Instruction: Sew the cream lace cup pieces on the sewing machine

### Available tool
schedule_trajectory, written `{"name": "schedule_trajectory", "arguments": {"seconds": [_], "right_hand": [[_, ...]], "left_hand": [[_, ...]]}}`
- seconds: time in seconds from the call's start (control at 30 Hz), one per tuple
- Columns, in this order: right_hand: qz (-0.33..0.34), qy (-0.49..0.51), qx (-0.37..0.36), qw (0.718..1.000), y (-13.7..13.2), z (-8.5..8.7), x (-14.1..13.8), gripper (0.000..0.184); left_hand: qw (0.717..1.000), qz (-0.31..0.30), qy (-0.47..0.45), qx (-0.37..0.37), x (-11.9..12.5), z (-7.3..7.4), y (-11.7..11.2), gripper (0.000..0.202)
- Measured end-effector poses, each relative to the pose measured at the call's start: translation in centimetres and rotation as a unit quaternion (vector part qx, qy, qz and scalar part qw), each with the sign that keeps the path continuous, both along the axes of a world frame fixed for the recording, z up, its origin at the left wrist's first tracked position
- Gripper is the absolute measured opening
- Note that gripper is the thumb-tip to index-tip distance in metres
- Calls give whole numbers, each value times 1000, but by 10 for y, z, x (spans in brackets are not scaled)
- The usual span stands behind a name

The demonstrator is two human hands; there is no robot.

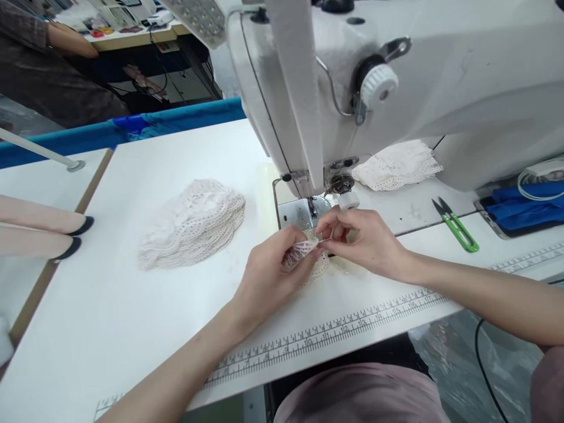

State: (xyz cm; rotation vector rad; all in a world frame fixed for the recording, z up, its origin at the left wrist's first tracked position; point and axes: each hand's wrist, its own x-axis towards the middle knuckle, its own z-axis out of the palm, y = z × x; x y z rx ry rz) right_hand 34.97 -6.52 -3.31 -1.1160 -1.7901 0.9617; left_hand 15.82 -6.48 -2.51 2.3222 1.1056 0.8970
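A small piece of white eyelet lace (296,254) is bunched between the fingers of my left hand (271,267), just in front of the sewing machine's needle area (312,207). My right hand (368,241) pinches the right edge of the same lace between thumb and fingertips, so both hands meet over the machine bed. Part of the lace hangs below my left fingers. To the left lies a stack of white lace pieces (198,226) with scalloped edges. Another white lace pile (399,165) rests behind the needle, under the machine arm.
Green thread snips (458,226) lie to the right, near a phone-like dark tray (506,226) with blue cloth (526,205). A printed ruler (326,335) runs along the table's front edge. Two rods with black tips (83,225) jut in from the left. Another person (48,70) is at the far left.
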Motion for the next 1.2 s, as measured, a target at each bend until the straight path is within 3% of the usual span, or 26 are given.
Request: {"name": "schedule_trajectory", "arguments": {"seconds": [0.13,0.27,0.67,0.83,0.97,1.13,1.2], "right_hand": [[17,31,-5,999,-1,0,-1,13],[17,24,26,999,-2,-3,0,14],[53,-24,132,990,0,-4,2,15],[33,-63,226,972,0,-10,4,12],[-1,-120,338,934,0,-12,6,13],[32,-182,520,834,-1,-5,11,19],[52,-204,565,798,-1,-1,13,21]], "left_hand": [[982,-5,41,183,-3,-8,4,30],[961,-53,58,266,-9,-12,8,26],[949,-52,88,299,-14,-11,9,23],[944,-72,83,310,-16,-11,11,24],[944,-96,73,308,-17,-9,10,24],[973,-50,46,220,-12,-4,2,5],[978,-45,51,197,-10,-2,-1,18]]}}
